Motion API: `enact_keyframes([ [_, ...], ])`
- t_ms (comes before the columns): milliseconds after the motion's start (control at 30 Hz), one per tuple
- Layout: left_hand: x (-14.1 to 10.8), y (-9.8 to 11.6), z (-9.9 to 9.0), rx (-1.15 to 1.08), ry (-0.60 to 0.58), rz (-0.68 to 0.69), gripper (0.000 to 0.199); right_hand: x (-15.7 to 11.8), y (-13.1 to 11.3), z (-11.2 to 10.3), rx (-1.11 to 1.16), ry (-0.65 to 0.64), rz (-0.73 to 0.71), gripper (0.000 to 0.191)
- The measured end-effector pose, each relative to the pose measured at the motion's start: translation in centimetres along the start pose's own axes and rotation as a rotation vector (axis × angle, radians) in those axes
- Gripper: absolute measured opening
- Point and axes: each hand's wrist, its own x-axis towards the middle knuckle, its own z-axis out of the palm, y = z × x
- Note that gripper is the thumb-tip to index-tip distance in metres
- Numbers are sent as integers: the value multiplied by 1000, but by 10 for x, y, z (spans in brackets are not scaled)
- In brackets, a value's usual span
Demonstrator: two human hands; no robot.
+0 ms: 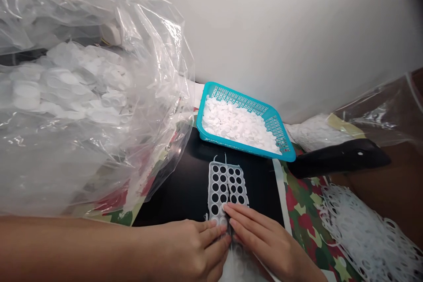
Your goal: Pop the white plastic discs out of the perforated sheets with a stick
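Note:
A translucent plastic sheet (213, 187) with rows of round holes lies on a black board (165, 194), split lengthwise by a narrow gap. Its far part shows dark open holes; nearer rows still have pale discs in them. My left hand (201, 246) is closed on its near left part, fingers bent over the discs, thumb hidden. Close beside it, my right hand (264, 233) has its fingers pressed together on the sheet, fingertips at a small white disc (224, 207) near the gap. The thumb of my right hand is hidden as well.
A turquoise basket (287, 156) of small white discs stands behind the sheet. At left is a large clear bag (158, 97) with translucent round pieces. Right are a black elongated object (340, 156), a heap of white rings (366, 224) and a camouflage-patterned cloth (302, 211).

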Motion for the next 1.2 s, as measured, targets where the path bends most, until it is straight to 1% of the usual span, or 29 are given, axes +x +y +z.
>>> enact_keyframes([
  [233,1,0,1,-4,9,1,35,7,-2,-3,-30,36,-72,24],
  [367,0,-1,1,-15,19,6,35,6,-3,-4,-24,26,-56,24],
  [667,0,-1,3,-25,-8,21,34,7,-3,-3,-7,10,-47,27],
  [867,-1,1,3,-27,-2,-7,35,2,-2,1,-36,-29,-26,27],
  [967,-1,3,3,-17,-8,-9,35,3,-5,2,-74,-5,-34,26],
  [1067,-1,4,4,5,-24,0,34,3,-7,5,-84,52,-41,28],
  [1200,-1,3,5,1,-4,16,29,-5,-3,14,-42,97,56,38],
])
